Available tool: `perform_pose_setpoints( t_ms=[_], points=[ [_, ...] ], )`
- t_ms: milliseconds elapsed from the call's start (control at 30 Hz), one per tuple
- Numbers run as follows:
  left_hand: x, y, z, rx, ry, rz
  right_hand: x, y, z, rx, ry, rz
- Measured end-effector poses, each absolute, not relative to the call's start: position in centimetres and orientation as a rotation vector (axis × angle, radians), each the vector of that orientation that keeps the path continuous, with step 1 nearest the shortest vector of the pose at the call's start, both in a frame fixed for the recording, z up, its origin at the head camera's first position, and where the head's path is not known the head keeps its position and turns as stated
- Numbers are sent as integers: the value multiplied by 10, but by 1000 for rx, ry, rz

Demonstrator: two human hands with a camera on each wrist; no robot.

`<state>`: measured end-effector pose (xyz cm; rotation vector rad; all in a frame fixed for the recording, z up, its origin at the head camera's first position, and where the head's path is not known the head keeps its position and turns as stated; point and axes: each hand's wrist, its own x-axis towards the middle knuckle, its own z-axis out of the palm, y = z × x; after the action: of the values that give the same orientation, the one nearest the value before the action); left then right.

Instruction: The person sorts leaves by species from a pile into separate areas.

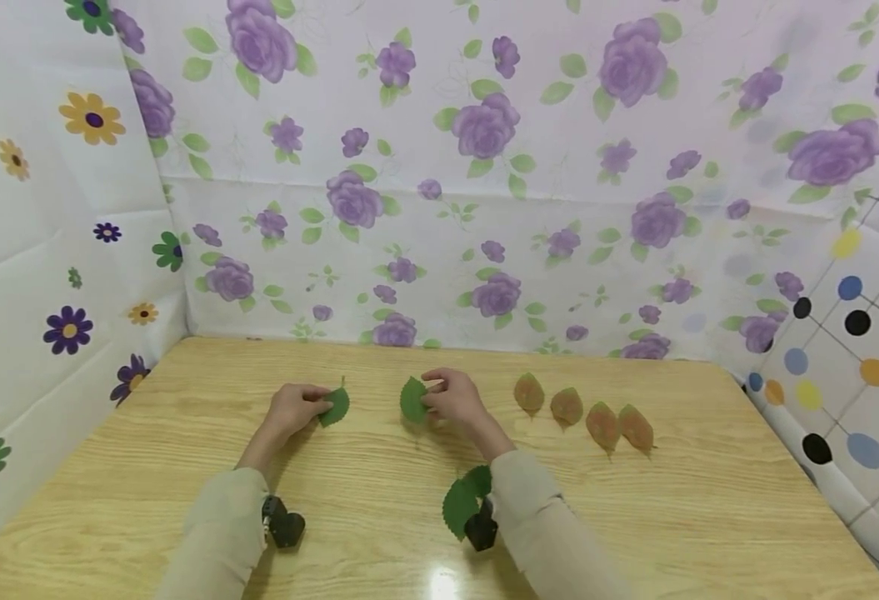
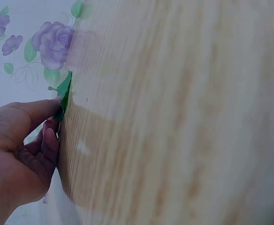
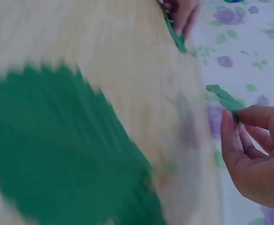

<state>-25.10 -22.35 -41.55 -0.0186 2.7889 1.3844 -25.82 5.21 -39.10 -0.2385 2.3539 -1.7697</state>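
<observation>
both arms, i notice, stretch forward: the left arm (image 1: 217, 529) slants inward to the left hand (image 1: 294, 408), thumb and fingertips pinched together; the right arm (image 1: 547, 508) slants inward too, the right hand (image 1: 458, 400) pinching between thumb and fingers, the two hands facing, apart

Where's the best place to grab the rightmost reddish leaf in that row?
Probably pinch the rightmost reddish leaf at its near end, where the thin stem pokes out, coming from the right: the neighbouring leaf crowds its left edge, while its right edge lies free.
</observation>
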Motion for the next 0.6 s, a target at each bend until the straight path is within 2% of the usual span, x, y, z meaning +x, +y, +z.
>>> perform_pose_setpoints(
  t_ms=[600],
  points=[
    [-250, -224, -419, -42, 2743, 1461, -255, -19, -421, -75, 2407, -1851]
  ],
)
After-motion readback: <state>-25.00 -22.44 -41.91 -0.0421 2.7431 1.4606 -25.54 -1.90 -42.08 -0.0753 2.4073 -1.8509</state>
